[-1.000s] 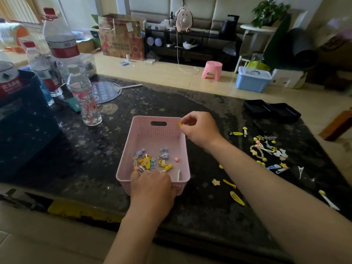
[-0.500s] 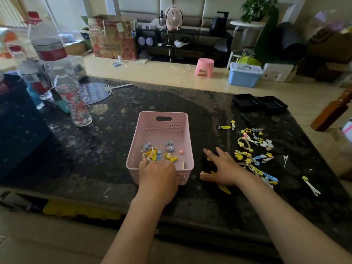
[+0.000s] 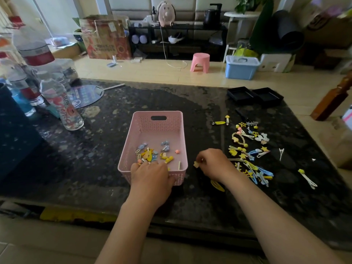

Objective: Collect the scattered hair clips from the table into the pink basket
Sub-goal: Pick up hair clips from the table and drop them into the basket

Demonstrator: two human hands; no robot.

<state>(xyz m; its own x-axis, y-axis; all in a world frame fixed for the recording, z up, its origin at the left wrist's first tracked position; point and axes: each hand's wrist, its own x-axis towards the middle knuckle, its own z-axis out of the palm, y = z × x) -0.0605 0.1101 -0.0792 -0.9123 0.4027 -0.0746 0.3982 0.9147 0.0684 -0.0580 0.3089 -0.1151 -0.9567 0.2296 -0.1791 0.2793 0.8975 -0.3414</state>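
1. Head view, the surface: a dark speckled stone tabletop carries the pink basket near its middle. Some clips lie in the basket's near half; a larger scatter of clips lies to its right.
2. The left hand grips the basket's near rim, fingers curled over it. The right hand is just right of the basket, low over the tabletop, pinching a small yellow clip.
3. Water bottles and a round fan stand far left; two black trays sit far right.
4. The room: beyond lies a pale tiled floor with a pink stool, a blue box and a cardboard box.
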